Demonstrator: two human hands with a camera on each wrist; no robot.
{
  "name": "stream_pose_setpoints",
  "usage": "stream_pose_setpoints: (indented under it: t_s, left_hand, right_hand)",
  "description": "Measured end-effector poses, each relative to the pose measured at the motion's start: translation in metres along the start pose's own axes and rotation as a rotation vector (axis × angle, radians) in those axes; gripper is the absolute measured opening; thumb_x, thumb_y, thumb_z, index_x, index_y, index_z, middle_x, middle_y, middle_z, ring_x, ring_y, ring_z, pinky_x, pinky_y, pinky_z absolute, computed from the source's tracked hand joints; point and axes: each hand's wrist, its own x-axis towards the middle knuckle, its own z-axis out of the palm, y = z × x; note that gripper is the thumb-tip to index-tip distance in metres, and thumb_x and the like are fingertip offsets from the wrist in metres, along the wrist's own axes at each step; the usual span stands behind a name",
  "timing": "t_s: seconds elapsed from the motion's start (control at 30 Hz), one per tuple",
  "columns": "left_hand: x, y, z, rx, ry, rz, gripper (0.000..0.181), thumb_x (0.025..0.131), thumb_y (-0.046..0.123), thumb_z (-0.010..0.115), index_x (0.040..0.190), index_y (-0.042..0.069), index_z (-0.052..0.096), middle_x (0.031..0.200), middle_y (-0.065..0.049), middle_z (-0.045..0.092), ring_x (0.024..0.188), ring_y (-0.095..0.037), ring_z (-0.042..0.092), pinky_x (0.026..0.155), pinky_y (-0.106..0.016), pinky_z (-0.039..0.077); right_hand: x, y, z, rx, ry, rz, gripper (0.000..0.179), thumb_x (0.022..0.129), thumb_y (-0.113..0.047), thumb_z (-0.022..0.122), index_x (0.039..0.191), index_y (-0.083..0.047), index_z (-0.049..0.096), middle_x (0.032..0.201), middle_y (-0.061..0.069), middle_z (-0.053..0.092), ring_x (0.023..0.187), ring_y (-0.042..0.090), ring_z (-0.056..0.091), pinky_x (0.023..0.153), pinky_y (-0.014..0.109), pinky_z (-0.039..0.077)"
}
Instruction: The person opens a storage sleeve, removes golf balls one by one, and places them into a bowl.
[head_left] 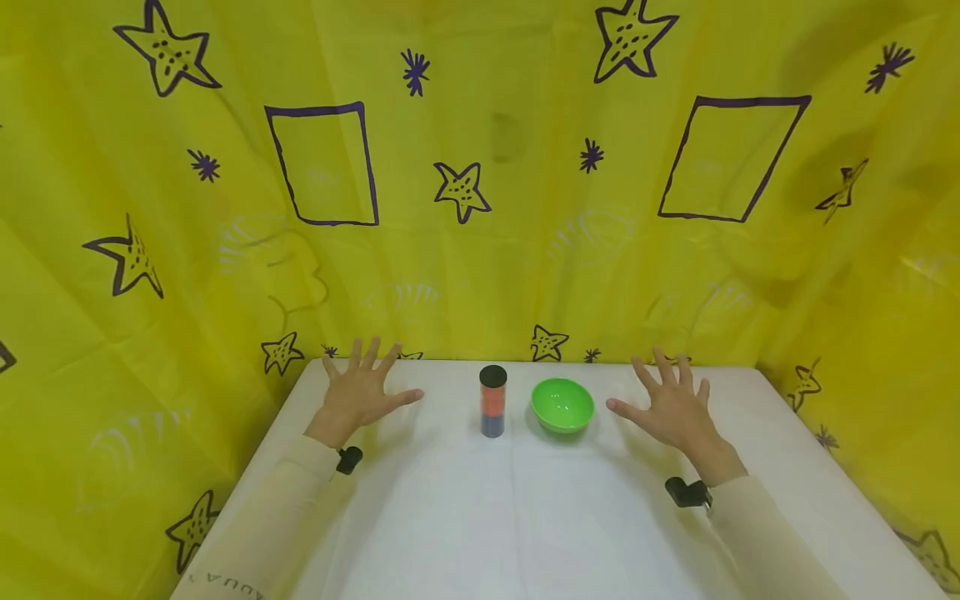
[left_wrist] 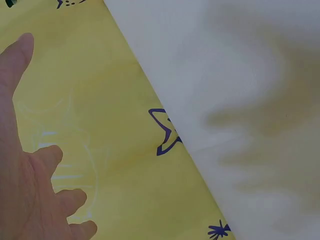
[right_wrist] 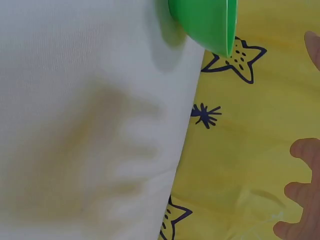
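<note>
Toward the back of the white table stands a clear cylinder [head_left: 492, 403] with a black lid, orange-red contents above and dark blue-grey below. Just right of it sits a green bowl [head_left: 562, 406], its hollow side up; part of the same bowl [right_wrist: 207, 22] shows at the top of the right wrist view. My left hand [head_left: 358, 395] is held above the table left of the cylinder, fingers spread, holding nothing. To the right of the bowl, my right hand [head_left: 671, 411] is likewise spread wide with nothing in it, its thumb pointing toward the bowl.
The white table [head_left: 480, 517] ends at a yellow curtain [head_left: 510, 275] printed with stars and squares, which also hangs along both sides. Small black devices, one on the left wrist [head_left: 349, 460] and one on the right wrist [head_left: 686, 492], are strapped over light sleeves.
</note>
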Motion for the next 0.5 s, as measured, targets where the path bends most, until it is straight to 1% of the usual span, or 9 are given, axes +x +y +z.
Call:
stream_pose_setpoints:
  t_s: [0.13, 0.2, 0.33, 0.5]
  left_hand:
    - [0.001, 0.004, 0.004, 0.016, -0.009, 0.005, 0.101, 0.087, 0.085, 0.045, 0.165, 0.026, 0.019, 0.172, -0.017, 0.012, 0.157, -0.048, 0.004, 0.107, -0.087, -0.003]
    - [0.000, 0.006, 0.006, 0.007, -0.009, 0.006, 0.101, 0.087, 0.084, 0.046, 0.165, 0.025, 0.020, 0.171, -0.018, 0.012, 0.157, -0.048, 0.004, 0.107, -0.087, -0.003]
    - [-0.004, 0.011, 0.011, -0.037, -0.008, 0.004, 0.099, 0.088, 0.081, 0.048, 0.165, 0.025, 0.020, 0.171, -0.019, 0.014, 0.158, -0.047, 0.005, 0.110, -0.086, -0.003]
    - [-0.008, 0.019, 0.020, -0.130, 0.006, 0.013, 0.097, 0.089, 0.079, 0.050, 0.165, 0.027, 0.019, 0.170, -0.018, 0.018, 0.158, -0.046, 0.010, 0.112, -0.084, -0.001]
  right_hand:
    - [-0.004, -0.001, 0.003, 0.025, 0.002, 0.001, 0.100, 0.090, -0.076, 0.053, 0.160, -0.008, 0.030, 0.167, 0.029, 0.009, 0.149, 0.064, 0.000, 0.106, 0.088, 0.003]
    - [-0.005, -0.002, 0.005, 0.037, 0.007, 0.002, 0.100, 0.090, -0.075, 0.053, 0.160, -0.008, 0.029, 0.168, 0.029, 0.009, 0.149, 0.063, -0.001, 0.106, 0.088, 0.003]
    - [-0.009, -0.007, 0.007, 0.068, 0.027, -0.002, 0.099, 0.091, -0.073, 0.054, 0.161, -0.008, 0.028, 0.168, 0.029, 0.009, 0.150, 0.062, 0.000, 0.105, 0.088, 0.003]
    - [-0.014, -0.017, 0.011, 0.126, 0.061, -0.007, 0.097, 0.092, -0.069, 0.059, 0.160, -0.008, 0.029, 0.167, 0.030, 0.012, 0.149, 0.061, 0.006, 0.107, 0.086, 0.008]
